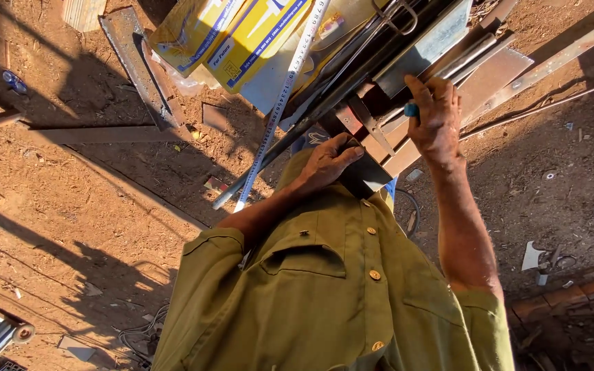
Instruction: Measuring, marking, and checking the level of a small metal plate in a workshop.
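Observation:
My left hand (pixel 328 163) grips a dark flat metal plate (pixel 366 177) at the near edge of a cluttered workbench, just in front of my olive shirt. My right hand (pixel 436 118) rests on rusty steel bars (pixel 407 148) beside it, its fingers closed on a small blue-tipped tool (pixel 412 110). A grey steel angle piece (pixel 424 48) lies just beyond that hand. A long white ruler strip (pixel 280 110) slants across the bench to the left of my left hand.
Yellow and blue cardboard boxes (pixel 242 34) sit at the bench's far left. Long flat steel bars (pixel 558 58) run off to the right. A steel channel (pixel 135 65) and metal scraps lie on the reddish dirt ground (pixel 91 206). A cable (pixel 139 330) lies at lower left.

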